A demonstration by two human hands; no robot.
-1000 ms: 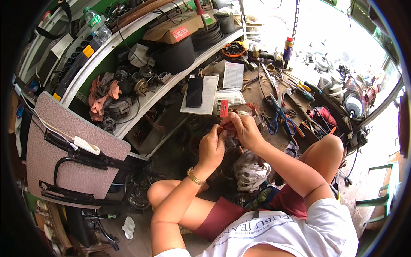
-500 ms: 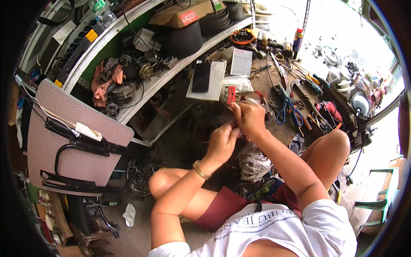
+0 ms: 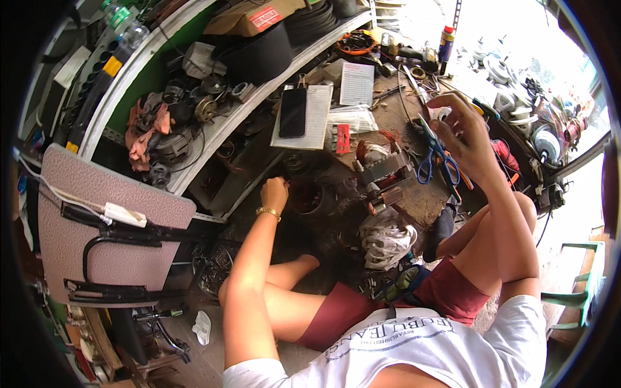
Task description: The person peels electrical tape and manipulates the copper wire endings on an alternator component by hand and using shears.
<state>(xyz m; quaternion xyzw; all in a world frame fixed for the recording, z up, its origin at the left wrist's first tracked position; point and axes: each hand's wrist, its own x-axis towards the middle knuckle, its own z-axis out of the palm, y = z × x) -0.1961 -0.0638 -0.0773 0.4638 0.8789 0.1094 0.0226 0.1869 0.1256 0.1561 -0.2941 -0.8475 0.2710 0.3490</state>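
My left hand (image 3: 275, 194) is closed in a fist over the dark floor left of the workbench; what it holds, if anything, is hidden. Out to the right, my right hand (image 3: 464, 132) hovers above the tools with its fingers curved and apart, nothing visible between them. Just below it lie blue-handled scissors (image 3: 425, 169). Between my hands, a laminated metal core with copper windings (image 3: 383, 169) sits at the bench's near edge. A small red packet (image 3: 341, 139) lies beyond it, next to a smartphone (image 3: 293, 113) on a notepad (image 3: 318, 119).
Below the core is a bundle of whitish cloth strips (image 3: 387, 239). A shelf on the left carries a black bucket (image 3: 259, 58) and motor parts. A folded table (image 3: 116, 239) leans at far left. A spray can (image 3: 446, 45) stands at the bench's back.
My hands were together over the bench edge. They have parted: the left drew back leftward, the right swung right over the tools. The core and red packet are now uncovered.
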